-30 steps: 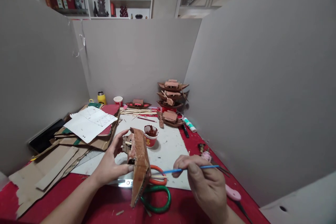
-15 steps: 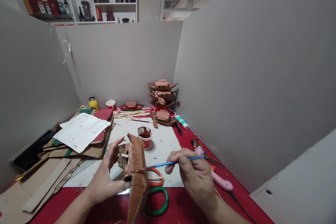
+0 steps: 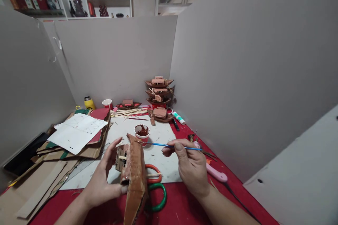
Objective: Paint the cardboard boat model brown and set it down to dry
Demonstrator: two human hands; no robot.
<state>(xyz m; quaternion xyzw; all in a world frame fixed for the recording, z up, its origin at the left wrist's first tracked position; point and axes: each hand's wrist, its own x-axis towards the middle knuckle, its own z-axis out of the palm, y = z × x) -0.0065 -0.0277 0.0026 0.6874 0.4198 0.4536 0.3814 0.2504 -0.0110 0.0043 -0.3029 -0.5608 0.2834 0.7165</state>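
My left hand point(image 3: 105, 177) grips a cardboard model boat point(image 3: 136, 172) from its left side, thumb low and fingers behind the cabin. The boat is tilted on its side, its brown-painted hull facing right. In my right hand point(image 3: 188, 163) is a thin blue paintbrush point(image 3: 163, 145), pinched between thumb and fingers. Its tip meets the hull near the far end, or lies just in front of it. Behind the boat stands a paper cup point(image 3: 142, 134) smeared inside with brown paint. Scissors with orange and green handles point(image 3: 158, 197) lie partly hidden under the boat.
Finished model boats point(image 3: 159, 91) are stacked at the back, with thin wooden sticks point(image 3: 129, 113) nearby. Cardboard sheets and a paper drawing point(image 3: 77, 132) lie on the left. At right rests a pink glue gun point(image 3: 216, 173) with its cord. Grey partitions point(image 3: 118, 56) enclose the table.
The brush in my right hand has moved from the middle of the hull up toward its far end. My left hand still holds the boat in much the same pose. The view has shifted slightly.
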